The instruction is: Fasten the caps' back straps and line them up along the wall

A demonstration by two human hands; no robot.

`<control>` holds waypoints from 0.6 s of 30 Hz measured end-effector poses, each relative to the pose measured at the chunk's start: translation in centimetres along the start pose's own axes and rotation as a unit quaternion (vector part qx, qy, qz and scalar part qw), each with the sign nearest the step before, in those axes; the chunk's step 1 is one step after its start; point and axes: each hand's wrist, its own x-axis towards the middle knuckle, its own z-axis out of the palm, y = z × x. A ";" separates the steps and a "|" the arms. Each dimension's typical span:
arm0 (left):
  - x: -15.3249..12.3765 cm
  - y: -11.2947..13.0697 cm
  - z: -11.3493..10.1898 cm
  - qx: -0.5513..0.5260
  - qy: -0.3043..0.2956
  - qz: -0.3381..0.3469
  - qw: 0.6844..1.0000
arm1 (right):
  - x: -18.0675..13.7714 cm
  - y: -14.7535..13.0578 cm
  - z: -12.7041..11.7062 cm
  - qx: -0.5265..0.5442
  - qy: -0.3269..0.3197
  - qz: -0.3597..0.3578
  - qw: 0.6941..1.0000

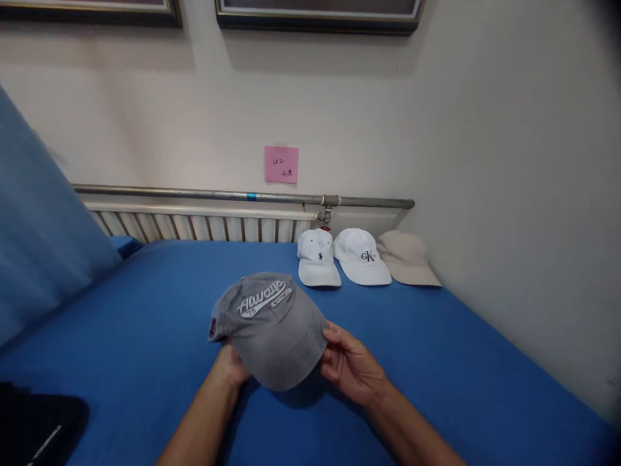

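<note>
A grey baseball cap [272, 323] with white lettering on its front is held just above the blue bed sheet [436, 362]. My left hand [230, 367] grips it from below on the left, mostly hidden under the brim. My right hand [350, 367] pinches the brim's right edge with thumb and fingers. Both hands are closed on the cap.
Three caps lie in a row by the wall: a white one [317, 257], a white one with a black logo [361, 256], a beige one [407, 257]. A radiator [204, 226] and pipe [194, 193] run behind. A blue pillow [39, 233] stands left; a dark object [33, 424] lies bottom left.
</note>
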 end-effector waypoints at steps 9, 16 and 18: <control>-0.5 -4.2 2.3 0.002 -0.153 -0.097 0.983 | 9.9 -4.1 5.2 0.019 0.083 -0.060 0.995; 2.0 -5.6 1.9 0.015 -0.239 -0.116 0.964 | 19.5 -4.2 4.9 0.048 0.110 -0.139 0.983; 2.4 -6.0 1.4 0.025 -0.247 -0.130 0.960 | 20.9 -3.2 3.4 0.058 0.136 -0.131 0.980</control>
